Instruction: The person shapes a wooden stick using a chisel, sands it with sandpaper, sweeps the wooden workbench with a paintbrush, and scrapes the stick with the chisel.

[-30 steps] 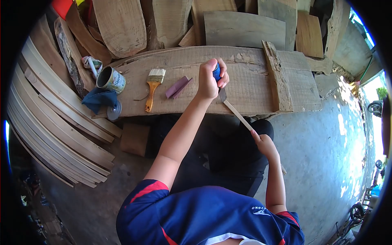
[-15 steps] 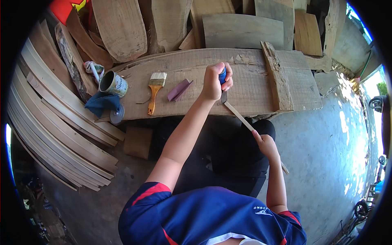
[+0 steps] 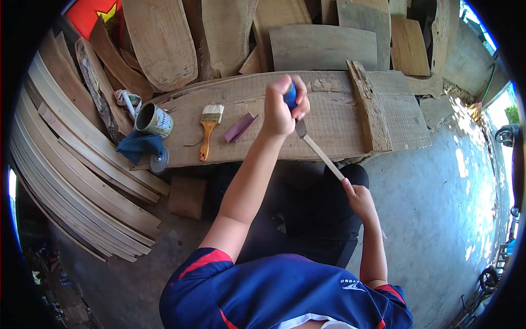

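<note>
My left hand [image 3: 282, 107] is closed around the blue handle [image 3: 290, 95] of a tool over the wooden plank bench. The tool's short dark blade [image 3: 301, 129] points down toward me and meets the upper end of a thin wooden strip [image 3: 324, 158]. Lower right, my right hand [image 3: 361, 203] grips this strip, thumb along it, over my dark-clothed knee. A brush [image 3: 207, 133] with a wooden handle and a folded purple piece [image 3: 240, 128] lie on the plank bench [image 3: 334, 131], left of my left hand.
At the bench's left end are an open can [image 3: 155, 120], a blue cloth [image 3: 139, 146] and a clear round lid [image 3: 159, 160]. Long wooden strips [image 3: 87, 170] lie far left. Boards [image 3: 323, 47] lean behind. A rough wood piece [image 3: 370, 107] crosses the bench on the right.
The view has shifted slightly, so the bench sits lower in it. My left hand and the blue-handled tool have moved a little up and down along the strip's end. Both grips are unchanged.
</note>
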Demonstrator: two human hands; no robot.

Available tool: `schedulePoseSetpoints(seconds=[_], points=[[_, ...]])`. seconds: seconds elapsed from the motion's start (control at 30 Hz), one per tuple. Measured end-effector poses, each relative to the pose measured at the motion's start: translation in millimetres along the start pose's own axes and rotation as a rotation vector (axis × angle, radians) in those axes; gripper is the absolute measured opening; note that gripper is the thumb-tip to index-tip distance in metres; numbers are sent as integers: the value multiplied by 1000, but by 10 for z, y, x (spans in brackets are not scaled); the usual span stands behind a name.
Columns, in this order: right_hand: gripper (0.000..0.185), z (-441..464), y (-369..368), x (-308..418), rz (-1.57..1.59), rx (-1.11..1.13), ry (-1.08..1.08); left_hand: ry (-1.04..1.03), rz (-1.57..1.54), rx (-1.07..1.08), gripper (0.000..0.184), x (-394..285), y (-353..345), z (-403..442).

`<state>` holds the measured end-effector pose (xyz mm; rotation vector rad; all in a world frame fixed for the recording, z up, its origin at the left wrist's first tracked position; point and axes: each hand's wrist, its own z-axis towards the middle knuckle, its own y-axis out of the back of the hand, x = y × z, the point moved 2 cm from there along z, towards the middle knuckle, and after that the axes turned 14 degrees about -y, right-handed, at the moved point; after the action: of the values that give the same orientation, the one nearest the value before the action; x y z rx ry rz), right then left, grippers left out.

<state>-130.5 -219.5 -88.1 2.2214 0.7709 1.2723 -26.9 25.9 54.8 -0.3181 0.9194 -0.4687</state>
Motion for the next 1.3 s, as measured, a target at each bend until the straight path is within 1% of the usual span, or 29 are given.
schedulePoseSetpoints(seconds=[0.07, 0.1, 0.13, 0.17, 0.2, 0.27, 0.3, 0.33, 0.43, 0.47, 0.5, 0.6, 0.67, 0.73, 0.77, 0.8, 0.83, 0.87, 0.9, 0.97, 1.0, 1.03, 1.1, 1.13, 1.17, 1.2, 1.27, 1.3], points=[[68, -54, 94, 74, 23, 9, 1, -51, 16, 45, 51, -183, -104, 63], [71, -58, 104, 100, 32, 19, -30, -74, 31, 70, 51, -202, -123, 67], [70, 13, 55, 32, 9, 30, -48, -74, 20, 60, 50, -116, -101, 19], [70, 118, -35, -58, -14, 41, -65, -28, 43, 4, 50, 118, -15, -65], [71, 177, -124, -105, -149, 17, -79, 54, 139, 10, 49, 426, 136, -178], [73, 216, -226, -173, -173, -26, -99, 36, 20, -31, 50, 454, 308, -209], [75, 108, -134, -40, -210, -63, -106, 29, 8, -68, 50, 445, 327, -199], [75, 68, -68, 29, -226, -47, -108, 27, -2, -104, 50, 435, 353, -197], [73, 53, -62, 66, -219, -16, -109, 40, 55, -42, 49, 420, 249, -195], [72, 33, -61, 83, -216, -52, -73, 63, 127, -9, 48, 423, 202, -195], [71, 15, -51, 103, -215, -86, -37, 35, 154, 4, 48, 390, 138, -183], [70, -90, 80, 220, -132, -48, -49, -20, 129, 18, 50, 21, -60, -50], [71, -181, 151, 298, -130, -36, -54, -31, 108, 35, 51, -232, -170, 17], [72, -164, 137, 294, -152, -20, -86, -11, 101, 11, 51, -78, -106, -19], [72, -64, 41, 204, -198, -24, -85, 38, 173, -42, 51, 217, 10, -93], [72, 76, -88, 57, -246, -28, -82, 28, 209, -8, 50, 438, 120, -185], [72, 133, -179, 19, -203, 16, -94, 58, 138, -12, 50, 441, 190, -180], [72, 165, -190, -41, -196, -17, -92, 59, 126, -15, 49, 476, 221, -158], [72, 73, -167, 14, -196, -35, -95, 70, 119, -32, 49, 456, 220, -193], [72, 30, -134, 47, -214, -16, -96, 60, 170, -1, 48, 476, 162, -191], [71, 29, -130, 57, -205, -27, -86, 69, 207, 8, 48, 454, 106, -170], [71, 30, -123, 81, -196, -38, -74, 53, 224, 62, 48, 382, 36, -151], [71, -36, -30, 162, -153, -66, -63, 15, 206, 79, 48, 205, -65, -82], [70, -88, 37, 235, -127, -47, -68, -46, 184, 88, 48, 78, -119, -31], [70, -127, 85, 283, -115, -49, -61, -41, 156, 57, 49, -48, -169, 12], [70, -147, 114, 310, -101, -54, -52, -62, 138, 87, 49, -106, -167, 29], [71, -63, 55, 257, -180, -54, -71, -34, 159, 12, 49, 171, -42, -45], [71, 62, -69, 123, -236, -57, -83, 57, 234, -20, 49, 475, 100, -154]])
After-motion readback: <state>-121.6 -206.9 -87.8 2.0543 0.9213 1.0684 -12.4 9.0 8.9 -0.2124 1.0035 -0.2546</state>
